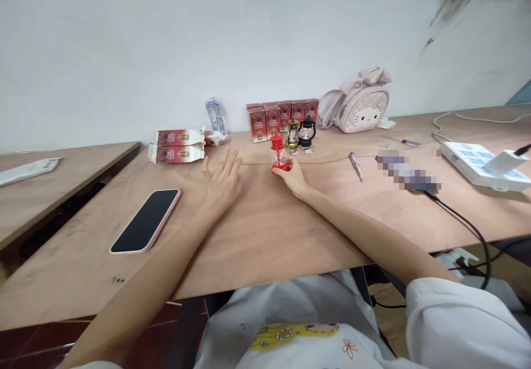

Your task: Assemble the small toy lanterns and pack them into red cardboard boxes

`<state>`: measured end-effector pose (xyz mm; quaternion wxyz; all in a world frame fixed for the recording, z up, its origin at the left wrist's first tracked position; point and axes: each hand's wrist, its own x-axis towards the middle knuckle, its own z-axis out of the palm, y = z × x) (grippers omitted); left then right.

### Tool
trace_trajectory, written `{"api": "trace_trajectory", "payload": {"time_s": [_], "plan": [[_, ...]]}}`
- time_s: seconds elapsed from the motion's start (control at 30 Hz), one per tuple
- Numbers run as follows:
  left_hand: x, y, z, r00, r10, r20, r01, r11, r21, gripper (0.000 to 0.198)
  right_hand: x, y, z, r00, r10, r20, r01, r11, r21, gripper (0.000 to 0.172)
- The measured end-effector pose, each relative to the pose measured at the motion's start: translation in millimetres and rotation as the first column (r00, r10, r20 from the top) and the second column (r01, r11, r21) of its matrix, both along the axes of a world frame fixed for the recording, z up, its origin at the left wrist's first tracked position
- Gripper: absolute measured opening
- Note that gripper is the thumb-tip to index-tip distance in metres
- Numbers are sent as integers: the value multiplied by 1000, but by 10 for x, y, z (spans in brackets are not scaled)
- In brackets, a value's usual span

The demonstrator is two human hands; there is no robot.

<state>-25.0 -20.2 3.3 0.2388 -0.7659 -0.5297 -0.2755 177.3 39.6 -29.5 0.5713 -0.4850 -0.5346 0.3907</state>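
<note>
My right hand [293, 175] is closed around the base of a small red toy lantern [277, 152] that stands upright on the wooden table [265, 230]. My left hand [223, 178] lies flat on the table to the left of it, fingers stretched and spread, holding nothing. Just behind the red lantern stand a gold lantern [292, 134] and a black lantern [307, 131]. A row of red boxes [282, 118] lines the wall behind them.
Two flattened red-and-white boxes [176, 145] and a plastic bottle [216, 117] lie at the back left. A phone [146, 221] lies face down at the left. To the right are a screwdriver [355, 165], a pink bag [360, 109], a power strip [483, 164] and cables.
</note>
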Motion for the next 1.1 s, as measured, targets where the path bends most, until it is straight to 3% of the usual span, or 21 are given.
{"api": "trace_trajectory", "payload": {"time_s": [0.13,0.2,0.43,0.63,0.83,0.93,1.1], "plan": [[-164,143,-45,956,290,40,-268,923,-276,51,86,46,2,987,-51,151,41,997,70,43],[-259,238,-64,915,400,45,-369,878,-304,50,97,31,12,972,-53,229,34,996,88,42],[-581,495,21,846,521,117,-453,816,-360,46,97,21,5,924,-84,374,56,995,85,37],[-739,612,58,807,576,132,-462,754,-468,57,130,39,-39,884,-121,452,95,992,80,32],[-684,604,-16,877,460,138,-411,867,-283,69,130,1,-9,869,-126,479,120,992,43,35],[-641,578,-26,896,433,99,-399,883,-247,58,127,6,-19,875,-136,464,121,991,63,39],[-669,581,18,859,505,87,-455,831,-321,44,129,51,-81,879,-157,451,119,987,112,44]]}}
